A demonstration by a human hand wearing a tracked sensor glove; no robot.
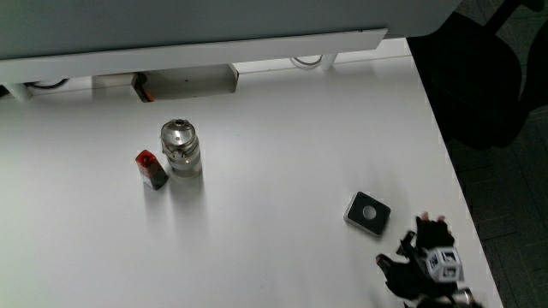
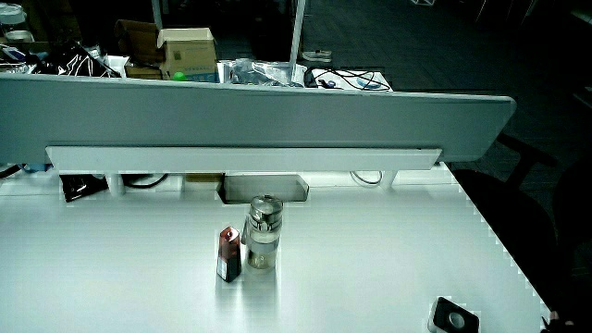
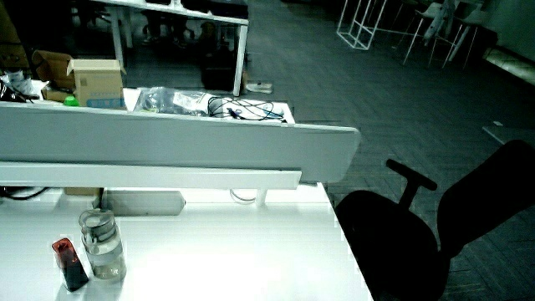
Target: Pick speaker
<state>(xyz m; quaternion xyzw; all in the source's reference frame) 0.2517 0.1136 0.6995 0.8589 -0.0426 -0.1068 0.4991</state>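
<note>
The speaker is lying flat on the white table, near the edge by the person. It is a small dark square with rounded corners and a pale round spot in the middle. In a side view the speaker is showing low down on the table too. The hand is sitting just beside the speaker, a bit nearer to the person, close to the table's edge. It is wearing a black glove, and the small patterned cube is riding on its back. The fingers are spreading out loosely and are holding nothing. They are not touching the speaker. Well apart from the speaker, nearer the low partition, a jar is standing upright. It is clear with a shiny lid. A small red and black thing is standing right beside the jar, touching it or almost so. Both side views are showing the jar and the red thing standing together in front of the partition. A black chair is standing on the floor past the table's edge.
</note>
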